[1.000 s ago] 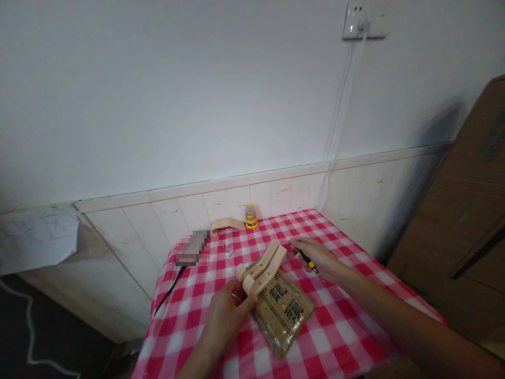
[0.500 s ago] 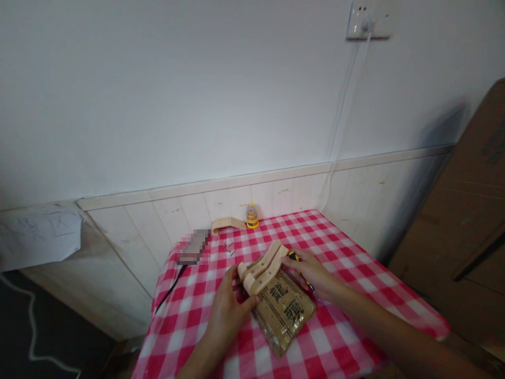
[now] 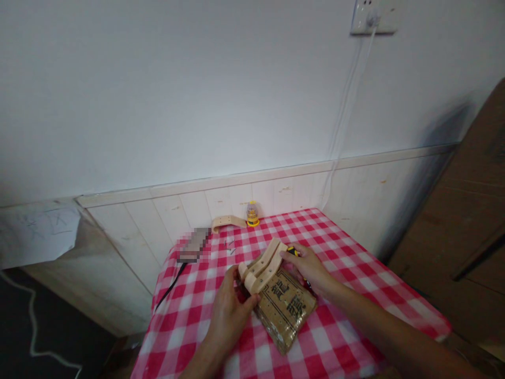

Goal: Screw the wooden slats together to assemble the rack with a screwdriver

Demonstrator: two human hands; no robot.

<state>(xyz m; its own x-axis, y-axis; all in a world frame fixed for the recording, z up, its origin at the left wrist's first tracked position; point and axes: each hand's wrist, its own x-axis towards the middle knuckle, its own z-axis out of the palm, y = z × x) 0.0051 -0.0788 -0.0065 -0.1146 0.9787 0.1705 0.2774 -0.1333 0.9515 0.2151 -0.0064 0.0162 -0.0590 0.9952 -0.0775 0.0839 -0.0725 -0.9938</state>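
Observation:
A flat cardboard pad (image 3: 286, 310) with black printed characters and shiny wrapping lies tilted on the table. Across its upper left part rests a bent pale wooden piece (image 3: 268, 268), two strips side by side with curled ends and small dark dots. My left hand (image 3: 232, 297) grips the near curled end, its thumb on the pad's edge and other fingers partly hidden underneath. At the far end, my right hand (image 3: 310, 267) is closed round a yellow-and-black screwdriver (image 3: 292, 251), mostly hidden by the palm. Its fingers also touch the wood.
Against the wall stand another bent wooden piece (image 3: 229, 222) and a clear container with yellow cap and base (image 3: 253, 215). Small metal screws (image 3: 231, 250) lie before them. A blurred-out flat device (image 3: 194, 245) with a black cable sits left on the checked tablecloth (image 3: 197, 310).
My right hand has shifted slightly, with its fingertips now over the far end of the wood and the screwdriver more covered. The left hand keeps its hold. The view has moved a little.

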